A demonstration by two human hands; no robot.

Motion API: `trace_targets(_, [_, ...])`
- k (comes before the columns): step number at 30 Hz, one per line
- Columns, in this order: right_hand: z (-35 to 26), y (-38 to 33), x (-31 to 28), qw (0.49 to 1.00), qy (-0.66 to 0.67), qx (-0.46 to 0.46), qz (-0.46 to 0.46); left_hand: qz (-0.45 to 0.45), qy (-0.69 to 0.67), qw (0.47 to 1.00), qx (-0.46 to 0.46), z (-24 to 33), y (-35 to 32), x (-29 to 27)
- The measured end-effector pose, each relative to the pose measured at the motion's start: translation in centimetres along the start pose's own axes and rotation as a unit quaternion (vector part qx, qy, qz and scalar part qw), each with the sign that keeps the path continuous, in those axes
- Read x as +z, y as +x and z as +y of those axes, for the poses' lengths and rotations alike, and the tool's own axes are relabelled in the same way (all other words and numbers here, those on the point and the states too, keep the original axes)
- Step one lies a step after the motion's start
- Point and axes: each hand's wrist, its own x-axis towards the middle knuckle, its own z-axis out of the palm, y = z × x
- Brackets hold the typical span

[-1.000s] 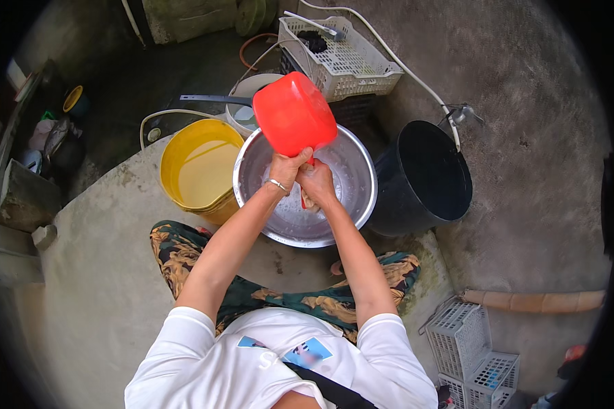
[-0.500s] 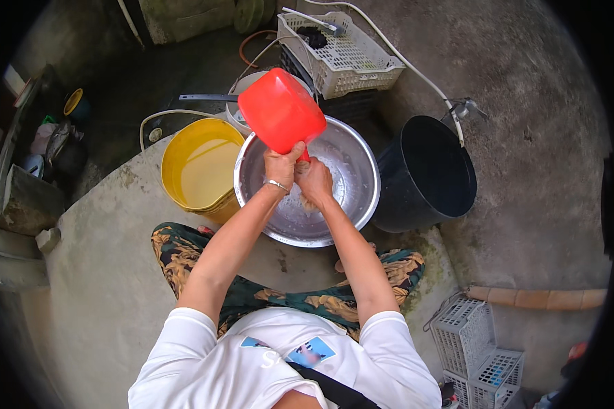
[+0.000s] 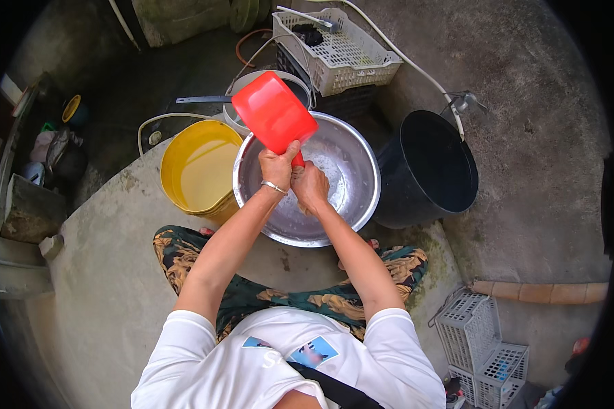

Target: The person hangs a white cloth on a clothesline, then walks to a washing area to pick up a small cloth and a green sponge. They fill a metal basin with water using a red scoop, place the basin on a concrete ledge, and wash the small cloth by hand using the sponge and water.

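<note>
A red plastic water dipper [image 3: 273, 112] is held over a wide metal basin [image 3: 351, 194], its scoop pointing away from me. My left hand [image 3: 278, 167], with a bracelet at the wrist, closes around the handle just below the scoop. Lower down, my right hand [image 3: 310, 185] wraps the same handle, touching the left. Whether anything else lies inside the right hand's fingers is hidden. Wet droplets and a little water show on the basin's inside.
A yellow bucket [image 3: 174, 198] of cloudy water stands left of the basin, a black bucket [image 3: 389, 198] right. Behind are a pale bucket [image 3: 233, 116] and a white plastic crate [image 3: 341, 78]. A hose [image 3: 416, 75] runs past the crate. More crates [image 3: 467, 327] sit at lower right.
The dipper and both hands have shifted slightly left, and the scoop has turned a little. A pale tan thing visible below my right hand before is now almost hidden.
</note>
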Motion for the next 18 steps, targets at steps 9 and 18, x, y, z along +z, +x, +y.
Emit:
trace_targets(9, [3.1,-0.6,-0.1,0.937,0.336,-0.016,-0.098,0.032,0.280,0.953,0.112,-1.1,-1.6,-0.7])
trace_targets(18, [2.2,-0.2,-1.4,0.772,0.542,-0.020,-0.331,-0.271,0.055,0.931,-0.237,2.2,1.4,-1.4])
